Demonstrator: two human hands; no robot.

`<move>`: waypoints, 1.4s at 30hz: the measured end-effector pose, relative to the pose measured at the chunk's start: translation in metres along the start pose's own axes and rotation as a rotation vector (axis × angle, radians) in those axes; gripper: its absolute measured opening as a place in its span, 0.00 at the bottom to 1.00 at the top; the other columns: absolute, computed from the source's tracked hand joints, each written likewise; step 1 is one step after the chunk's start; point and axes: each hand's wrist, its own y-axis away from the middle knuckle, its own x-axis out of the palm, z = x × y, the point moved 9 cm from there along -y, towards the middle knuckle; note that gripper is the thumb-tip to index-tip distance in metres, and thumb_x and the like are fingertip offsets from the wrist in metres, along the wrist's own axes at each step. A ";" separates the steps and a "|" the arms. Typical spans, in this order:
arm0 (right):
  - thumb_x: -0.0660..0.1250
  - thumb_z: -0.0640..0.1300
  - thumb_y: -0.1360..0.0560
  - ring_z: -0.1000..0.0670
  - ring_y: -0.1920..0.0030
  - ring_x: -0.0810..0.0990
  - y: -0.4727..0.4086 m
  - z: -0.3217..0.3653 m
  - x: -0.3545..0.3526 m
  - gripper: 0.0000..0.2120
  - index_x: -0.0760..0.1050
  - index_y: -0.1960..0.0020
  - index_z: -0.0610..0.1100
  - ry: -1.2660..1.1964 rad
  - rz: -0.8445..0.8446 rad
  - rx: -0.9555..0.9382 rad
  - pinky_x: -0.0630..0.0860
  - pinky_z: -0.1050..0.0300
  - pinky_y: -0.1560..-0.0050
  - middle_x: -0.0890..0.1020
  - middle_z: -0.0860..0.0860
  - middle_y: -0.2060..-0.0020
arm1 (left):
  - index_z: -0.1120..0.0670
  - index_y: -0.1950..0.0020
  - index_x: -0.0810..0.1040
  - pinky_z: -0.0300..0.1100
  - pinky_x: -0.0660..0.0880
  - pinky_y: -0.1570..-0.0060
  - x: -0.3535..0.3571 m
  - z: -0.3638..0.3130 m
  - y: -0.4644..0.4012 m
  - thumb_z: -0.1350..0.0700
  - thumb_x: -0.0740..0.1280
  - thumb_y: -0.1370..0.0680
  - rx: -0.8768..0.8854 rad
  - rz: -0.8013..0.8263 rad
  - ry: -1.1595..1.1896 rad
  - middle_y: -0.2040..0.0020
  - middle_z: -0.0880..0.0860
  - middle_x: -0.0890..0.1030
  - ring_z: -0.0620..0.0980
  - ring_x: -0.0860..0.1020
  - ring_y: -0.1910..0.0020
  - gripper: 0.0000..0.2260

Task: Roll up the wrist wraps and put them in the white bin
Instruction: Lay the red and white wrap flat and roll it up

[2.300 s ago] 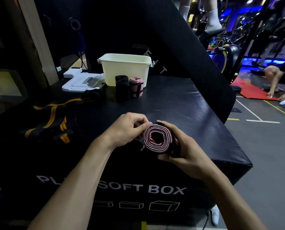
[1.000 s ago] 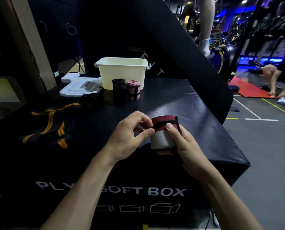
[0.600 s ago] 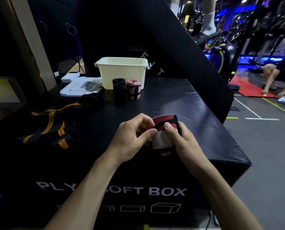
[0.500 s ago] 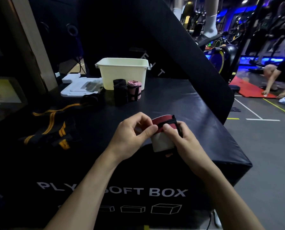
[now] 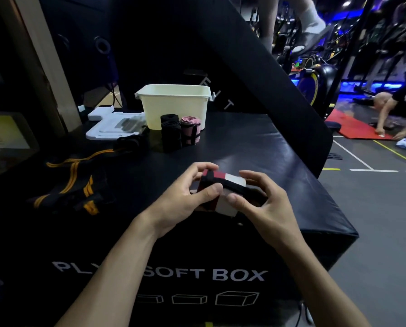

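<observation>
Wrist wrap [image 5: 221,192] rolled, now tipped sideways between my hands.
Left hand [image 5: 185,197] and right hand [image 5: 263,204] both pinch it — black strap being cinched, white bin [image 5: 173,107] ahead next.

There is just one view. The camera sits on the person's head and looks forward and down. It is close to the two hands, which reach out from the bottom edge. Past them it sees the top of the black box [image 5: 256,147] and its front side. Far off on the right it sees the gym floor [image 5: 374,208].
</observation>
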 end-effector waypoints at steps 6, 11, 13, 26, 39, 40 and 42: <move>0.69 0.41 0.21 0.47 0.52 0.86 0.000 -0.007 -0.011 0.06 0.81 0.49 0.38 -0.286 -0.144 0.040 0.83 0.44 0.44 0.86 0.44 0.56 | 0.46 0.36 0.77 0.41 0.79 0.52 -0.022 -0.010 -0.004 0.51 0.79 0.29 0.139 -0.190 -0.005 0.40 0.52 0.81 0.47 0.83 0.49 0.23; 0.71 0.37 0.23 0.46 0.52 0.84 -0.001 -0.009 -0.012 0.05 0.80 0.50 0.35 -0.399 -0.108 0.116 0.84 0.47 0.47 0.84 0.39 0.55 | 0.45 0.38 0.76 0.41 0.80 0.53 -0.028 -0.010 -0.003 0.44 0.79 0.34 0.176 -0.276 -0.038 0.45 0.46 0.82 0.49 0.83 0.46 0.26; 0.71 0.34 0.24 0.46 0.51 0.83 -0.002 -0.011 -0.014 0.04 0.81 0.49 0.38 -0.430 -0.129 0.131 0.83 0.49 0.47 0.85 0.42 0.55 | 0.44 0.39 0.77 0.39 0.79 0.52 -0.031 -0.010 -0.003 0.43 0.79 0.35 0.186 -0.316 -0.084 0.47 0.42 0.83 0.47 0.82 0.46 0.26; 0.66 0.33 0.26 0.53 0.64 0.80 -0.009 -0.017 -0.006 0.16 0.79 0.40 0.42 -0.870 -0.130 0.351 0.72 0.62 0.62 0.83 0.48 0.63 | 0.39 0.43 0.76 0.54 0.81 0.42 -0.038 0.002 -0.004 0.41 0.79 0.36 0.147 -0.418 -0.172 0.46 0.47 0.83 0.48 0.83 0.46 0.24; 0.63 0.39 0.24 0.54 0.68 0.74 -0.004 -0.023 0.007 0.19 0.76 0.33 0.41 -1.085 -0.074 0.510 0.67 0.58 0.55 0.73 0.53 0.69 | 0.43 0.41 0.77 0.45 0.79 0.40 -0.031 -0.002 -0.006 0.40 0.79 0.38 0.136 -0.299 -0.188 0.45 0.47 0.83 0.46 0.82 0.43 0.27; 0.63 0.40 0.23 0.54 0.65 0.77 -0.004 -0.025 0.005 0.19 0.76 0.33 0.42 -1.045 -0.077 0.508 0.69 0.57 0.52 0.75 0.53 0.67 | 0.43 0.41 0.78 0.46 0.79 0.40 -0.032 -0.003 -0.006 0.41 0.79 0.38 0.140 -0.304 -0.176 0.45 0.47 0.83 0.46 0.82 0.43 0.27; 0.66 0.41 0.23 0.52 0.55 0.82 -0.004 -0.025 0.001 0.18 0.77 0.34 0.43 -0.970 -0.071 0.482 0.72 0.53 0.44 0.81 0.52 0.62 | 0.42 0.42 0.78 0.45 0.78 0.41 -0.034 -0.004 -0.005 0.41 0.80 0.37 0.150 -0.311 -0.173 0.45 0.46 0.84 0.46 0.82 0.43 0.27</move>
